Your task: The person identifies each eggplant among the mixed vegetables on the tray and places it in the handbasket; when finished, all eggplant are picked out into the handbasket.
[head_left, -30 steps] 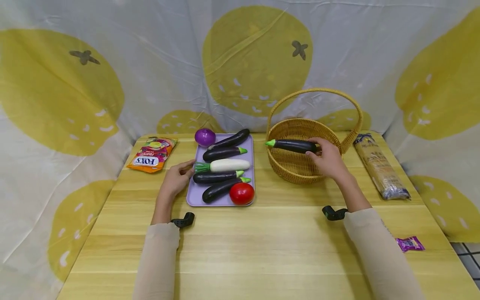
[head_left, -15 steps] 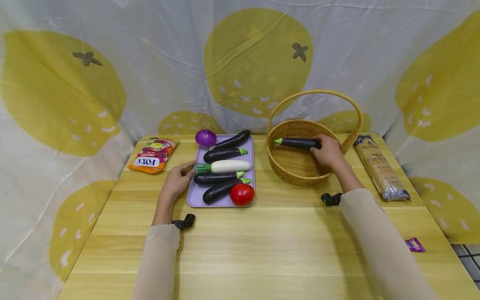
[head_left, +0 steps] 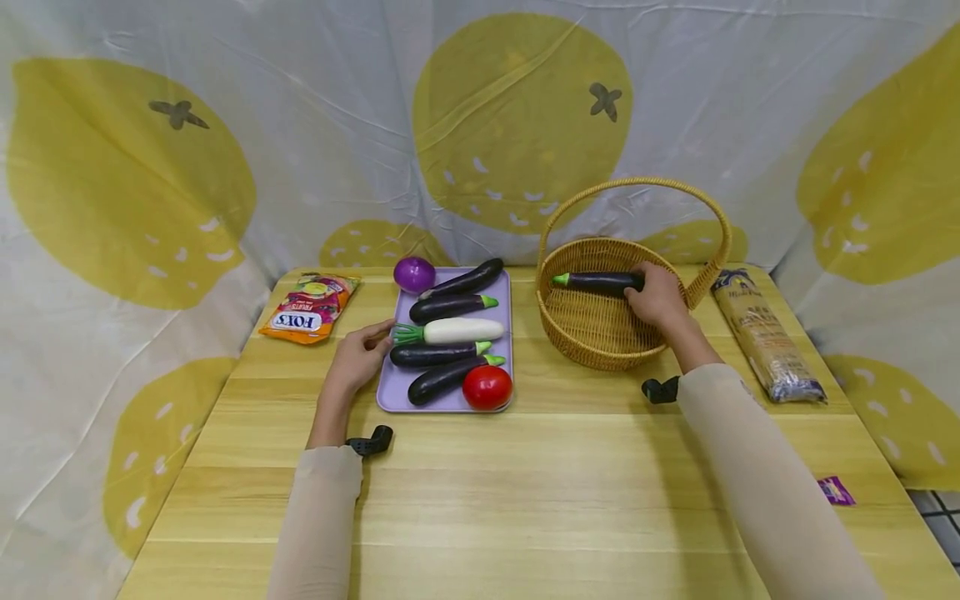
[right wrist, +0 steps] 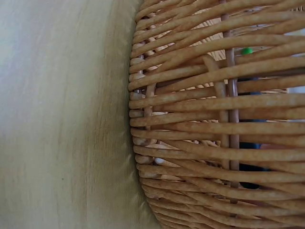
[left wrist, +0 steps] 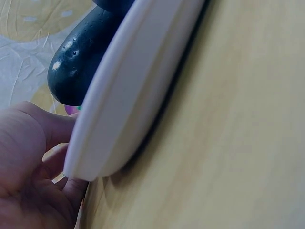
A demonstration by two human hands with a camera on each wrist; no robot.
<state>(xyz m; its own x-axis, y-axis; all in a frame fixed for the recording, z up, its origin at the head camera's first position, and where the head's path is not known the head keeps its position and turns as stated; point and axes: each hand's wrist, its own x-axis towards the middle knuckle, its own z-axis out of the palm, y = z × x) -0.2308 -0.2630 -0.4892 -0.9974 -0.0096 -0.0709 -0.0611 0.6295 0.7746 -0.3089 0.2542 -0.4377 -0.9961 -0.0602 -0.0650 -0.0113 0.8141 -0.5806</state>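
Note:
My right hand [head_left: 657,297] grips an eggplant [head_left: 596,283] by its dark end, down inside the wicker basket [head_left: 596,358]; its green stem points left. In the right wrist view the woven basket wall [right wrist: 190,114] hides most of the hand and eggplant. My left hand [head_left: 358,357] holds the left rim of the lilac tray [head_left: 392,398], thumb and fingers around the edge in the left wrist view. On the tray lie a white radish [head_left: 461,331] with green leaves, several more eggplants [head_left: 435,354] and a red tomato [head_left: 487,387]. A purple onion [head_left: 414,274] sits at its back left corner.
An orange and red FOX'S candy bag [head_left: 309,308] lies left of the tray. Right of the basket is a clear pack of noodles [head_left: 765,333]. A small purple wrapped candy [head_left: 836,491] lies near the right table edge. A lemon-print cloth [head_left: 337,125] hangs behind.
My right hand has lowered the eggplant into the basket, moving it slightly right. My left hand has stayed at the tray's left rim.

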